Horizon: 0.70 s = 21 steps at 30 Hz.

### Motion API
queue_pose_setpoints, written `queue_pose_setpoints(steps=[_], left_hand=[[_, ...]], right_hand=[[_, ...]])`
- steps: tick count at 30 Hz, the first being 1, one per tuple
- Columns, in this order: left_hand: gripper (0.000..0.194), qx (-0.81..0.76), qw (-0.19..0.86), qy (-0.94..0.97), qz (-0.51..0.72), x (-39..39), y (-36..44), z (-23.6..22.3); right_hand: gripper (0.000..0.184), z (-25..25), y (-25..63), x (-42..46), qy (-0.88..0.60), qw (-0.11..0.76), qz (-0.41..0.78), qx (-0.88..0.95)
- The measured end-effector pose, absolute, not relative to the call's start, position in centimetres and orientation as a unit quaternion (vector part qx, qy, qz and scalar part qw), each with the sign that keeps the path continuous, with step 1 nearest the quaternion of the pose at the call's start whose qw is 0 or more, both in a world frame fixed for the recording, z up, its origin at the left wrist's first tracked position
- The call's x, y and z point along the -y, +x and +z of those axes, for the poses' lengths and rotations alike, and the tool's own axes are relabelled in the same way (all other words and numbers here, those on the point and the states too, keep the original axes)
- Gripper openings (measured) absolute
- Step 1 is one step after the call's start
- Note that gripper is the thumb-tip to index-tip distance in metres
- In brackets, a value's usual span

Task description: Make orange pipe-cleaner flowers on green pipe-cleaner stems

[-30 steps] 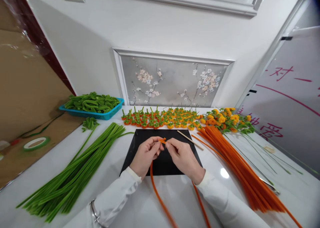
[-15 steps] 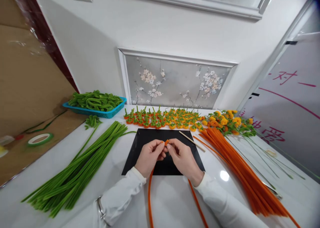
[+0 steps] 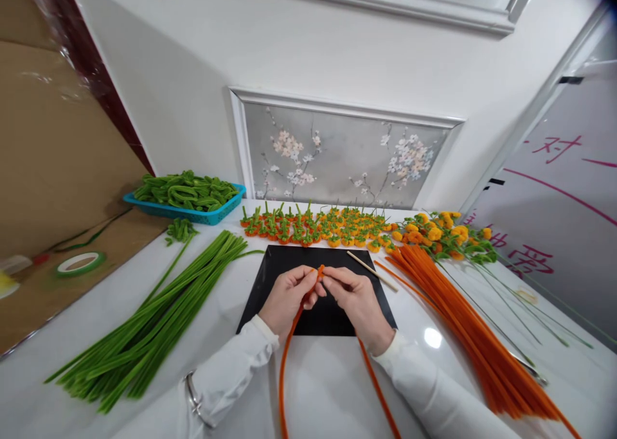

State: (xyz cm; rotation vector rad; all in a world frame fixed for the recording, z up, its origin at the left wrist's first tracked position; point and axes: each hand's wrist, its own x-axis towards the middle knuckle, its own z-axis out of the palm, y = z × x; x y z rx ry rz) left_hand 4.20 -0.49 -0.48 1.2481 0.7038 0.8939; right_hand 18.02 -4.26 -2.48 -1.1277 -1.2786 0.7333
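Observation:
Above a black mat (image 3: 328, 320), my left hand (image 3: 292, 295) and my right hand (image 3: 355, 301) meet fingertip to fingertip. Both are closed in a pinch on an orange pipe cleaner (image 3: 284, 375), whose bent middle pokes up as a small orange bit between the thumbs. Its two long tails hang down toward me, one below each hand. Part of the bend is hidden behind my fingers. A pale wooden stick (image 3: 372, 271) lies across the mat's right edge, close to my right hand.
Green pipe cleaners (image 3: 159, 317) lie in a bundle at left, orange ones (image 3: 448, 323) at right. Behind the mat stand rows of small orange and yellow pieces with green tops (image 3: 308, 225). A blue basket (image 3: 212, 216) holds green loops; yellow flowers (image 3: 434, 233) lie back right.
The bent orange bit between my fingertips has changed shape and stands up more. The left tail has swung slightly outward. Both hands stay in nearly the same place.

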Motion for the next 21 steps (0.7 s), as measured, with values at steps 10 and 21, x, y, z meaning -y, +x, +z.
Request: queue_pose_setpoints(steps=[10,21], left_hand=[[0.021,-0.326,0.739,0.486,0.334,0.1,3.82,-0.1],[0.015,-0.333,0.79,0.411,0.309,0.2,3.67,0.33]], right_hand=[[0.021,-3.09,18.82,4.12,-0.443,0.589,0.209,0.643],[0.038,-2.4,18.94,4.64,-0.431,0.518,0.015,0.739]])
